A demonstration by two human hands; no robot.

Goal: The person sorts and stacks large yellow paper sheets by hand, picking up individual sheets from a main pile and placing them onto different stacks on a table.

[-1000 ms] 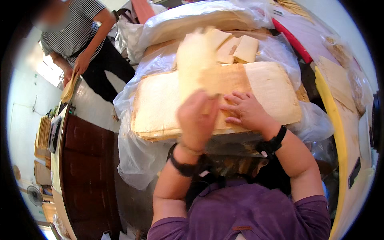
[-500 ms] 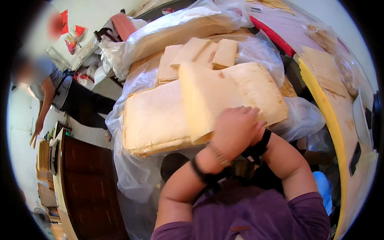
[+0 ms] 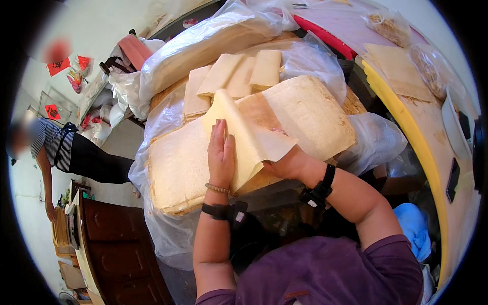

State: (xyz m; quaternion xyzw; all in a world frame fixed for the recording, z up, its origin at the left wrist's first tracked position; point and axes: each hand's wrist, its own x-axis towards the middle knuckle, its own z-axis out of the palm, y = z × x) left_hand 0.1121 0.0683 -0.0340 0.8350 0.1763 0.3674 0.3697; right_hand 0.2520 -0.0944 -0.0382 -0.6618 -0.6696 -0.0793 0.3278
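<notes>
A thin pale-yellow sheet, soft and bendable, lies half folded across a thick stack of cream sheets; I cannot tell its material. Stretched flat, the fingers of my left hand press on the left part of this sheet. My right hand is closed on the sheet's raised right flap, whose folded edge hides part of the fingers. Behind the flap a browner patch shows on the stack. Several folded cream packets lie just beyond, at the stack's far side.
Clear plastic sheeting surrounds the stack. On the right runs a yellow-edged table with flat sheets, plastic bags and a phone. A dark wooden cabinet stands at left. Beyond it a person in a striped shirt reaches down.
My hands, together at the sheet's right side before, are now apart. The left has moved left and flattened on the sheet; the right lifts a flap. The folded sheet has changed shape.
</notes>
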